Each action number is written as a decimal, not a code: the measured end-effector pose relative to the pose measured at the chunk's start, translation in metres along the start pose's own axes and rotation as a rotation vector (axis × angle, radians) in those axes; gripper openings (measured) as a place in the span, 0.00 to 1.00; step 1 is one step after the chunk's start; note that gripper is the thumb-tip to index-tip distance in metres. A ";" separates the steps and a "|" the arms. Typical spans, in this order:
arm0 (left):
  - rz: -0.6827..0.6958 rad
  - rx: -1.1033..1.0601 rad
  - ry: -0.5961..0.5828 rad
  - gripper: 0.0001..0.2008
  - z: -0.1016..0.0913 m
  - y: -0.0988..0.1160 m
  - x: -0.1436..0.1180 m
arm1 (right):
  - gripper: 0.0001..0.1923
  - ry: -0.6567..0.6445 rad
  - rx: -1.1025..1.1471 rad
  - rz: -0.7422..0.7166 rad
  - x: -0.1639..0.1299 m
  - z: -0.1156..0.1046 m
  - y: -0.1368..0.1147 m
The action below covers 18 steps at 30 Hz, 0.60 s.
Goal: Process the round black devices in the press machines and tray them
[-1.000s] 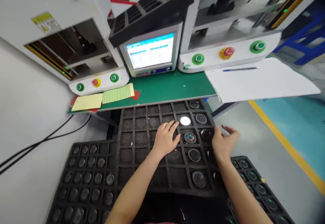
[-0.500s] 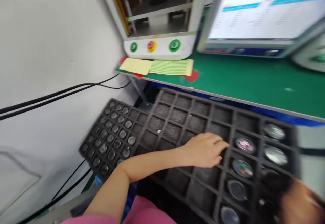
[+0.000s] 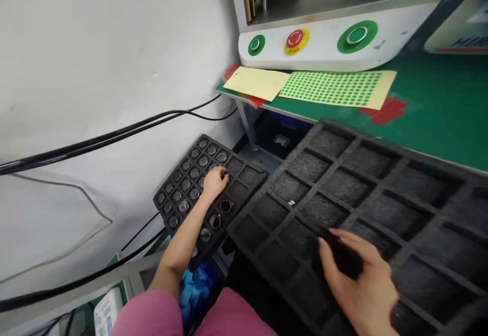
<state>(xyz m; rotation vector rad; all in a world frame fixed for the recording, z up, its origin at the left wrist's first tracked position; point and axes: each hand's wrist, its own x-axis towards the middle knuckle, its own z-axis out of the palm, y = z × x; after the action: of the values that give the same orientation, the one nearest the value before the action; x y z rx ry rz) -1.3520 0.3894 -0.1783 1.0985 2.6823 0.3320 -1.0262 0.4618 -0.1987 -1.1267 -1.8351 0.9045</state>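
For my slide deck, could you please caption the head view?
Left hand reaches into small parts tray; right hand rests on large foam tray.

The left hand [image 3: 214, 182] left the large foam tray [image 3: 343, 173], where it had rested a second before, and reached far left to the small tray [image 3: 244, 176] of round parts, its fingers [image 3: 223, 175] curled over a cell near that tray's far edge. The right hand [image 3: 358, 280] moved inward onto the large tray, holding a dark round piece [image 3: 343, 257]. The view swung left.

Green bench top [image 3: 438, 117] with yellow card [image 3: 256, 82], green-dotted sticker sheet [image 3: 335, 88], red labels [image 3: 387, 111], white machine base [image 3: 324, 54].
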 end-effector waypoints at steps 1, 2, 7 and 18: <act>-0.006 0.034 -0.037 0.10 0.003 -0.007 -0.001 | 0.16 -0.006 -0.002 -0.011 0.004 0.006 -0.006; -0.006 0.064 -0.069 0.11 0.006 -0.012 -0.003 | 0.16 -0.009 -0.009 -0.006 0.007 0.011 -0.011; -0.006 0.162 -0.160 0.17 0.009 -0.018 -0.009 | 0.17 0.006 -0.083 0.097 0.015 0.019 -0.019; -0.157 0.179 -0.006 0.15 -0.001 -0.011 0.058 | 0.14 0.064 -0.123 -0.142 0.013 0.040 -0.031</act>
<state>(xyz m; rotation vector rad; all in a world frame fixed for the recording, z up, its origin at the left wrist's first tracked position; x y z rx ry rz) -1.3996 0.4231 -0.1874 0.9226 2.8144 0.0624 -1.0769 0.4563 -0.1861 -1.0721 -1.9130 0.6750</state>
